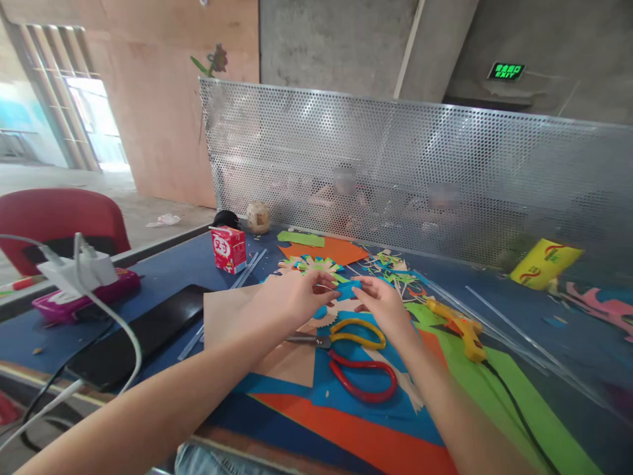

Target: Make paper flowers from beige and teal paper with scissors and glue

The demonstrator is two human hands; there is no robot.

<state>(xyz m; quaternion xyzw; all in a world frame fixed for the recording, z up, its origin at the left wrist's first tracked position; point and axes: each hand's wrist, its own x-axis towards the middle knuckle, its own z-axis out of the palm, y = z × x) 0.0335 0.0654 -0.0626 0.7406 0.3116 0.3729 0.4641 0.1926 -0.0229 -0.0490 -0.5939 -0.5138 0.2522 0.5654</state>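
The desk (163, 274) was crowded with paper sheets. My left hand (291, 297) and right hand (380, 300) were pinched together on a blue paper strip (349, 288) above the scissors (359, 359). Risk: uneven pulling could tear it; the glue gun (462, 330) lay near.

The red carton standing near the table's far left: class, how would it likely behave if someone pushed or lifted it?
The red carton stands upright and is taller than wide, so a push near its top would probably tip it rather than slide it. Its flat sides mean it is unlikely to roll. It looks like thin card, so it may dent under a hard squeeze; its weight cannot be judged from outside.
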